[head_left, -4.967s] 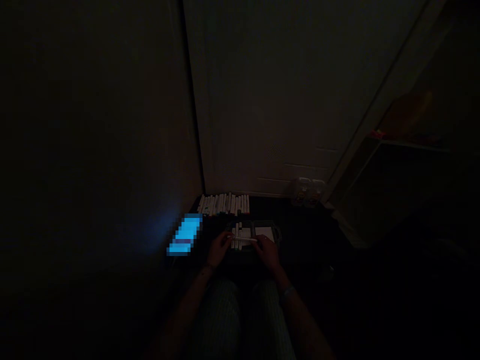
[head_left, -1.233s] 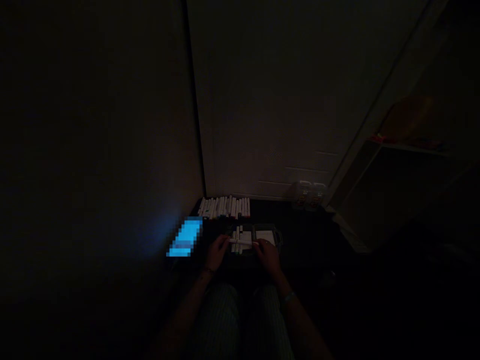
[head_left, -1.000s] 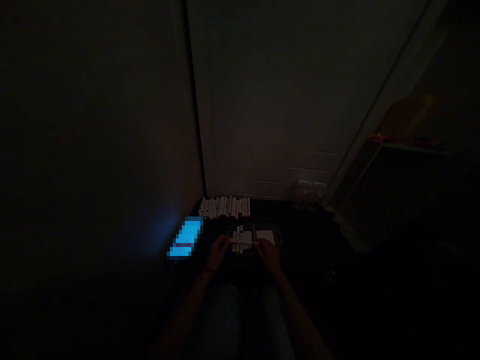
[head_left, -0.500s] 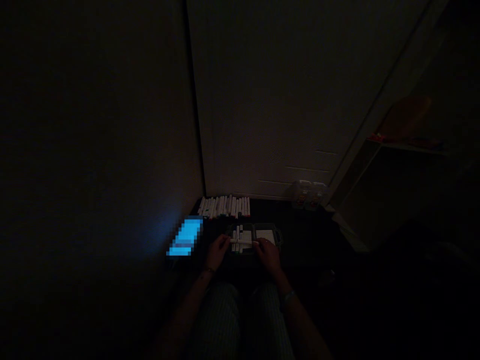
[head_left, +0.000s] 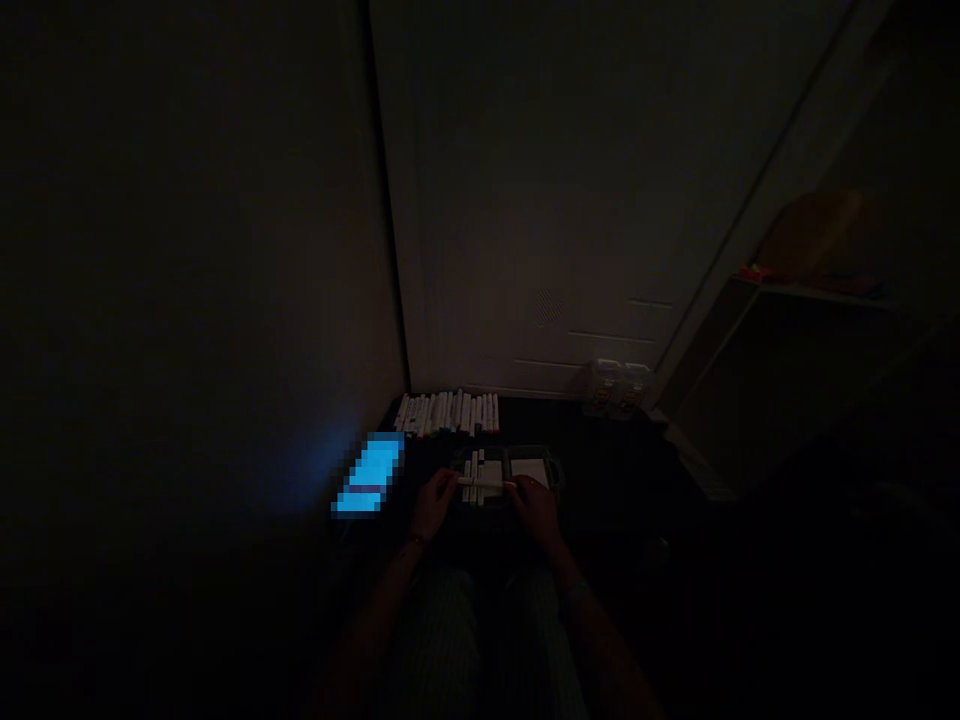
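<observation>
The room is very dark. My left hand (head_left: 433, 505) and my right hand (head_left: 535, 508) each pinch one end of a white marker (head_left: 484, 483), held level and crosswise between them. Just beyond it on the dark floor lies an open dark case (head_left: 556, 470) with a few white markers standing in its left half and a pale sheet in its right half. Further back, a row of several white markers (head_left: 448, 412) lies side by side against the base of the door.
A glowing blue screen (head_left: 369, 473) lies on the floor to the left of my left hand. A pale door (head_left: 540, 200) rises ahead. Two small clear containers (head_left: 616, 386) stand by its foot, and a low shelf (head_left: 810, 300) stands at the right.
Both hands have stayed on the marker over the case; only the view has shifted slightly.
</observation>
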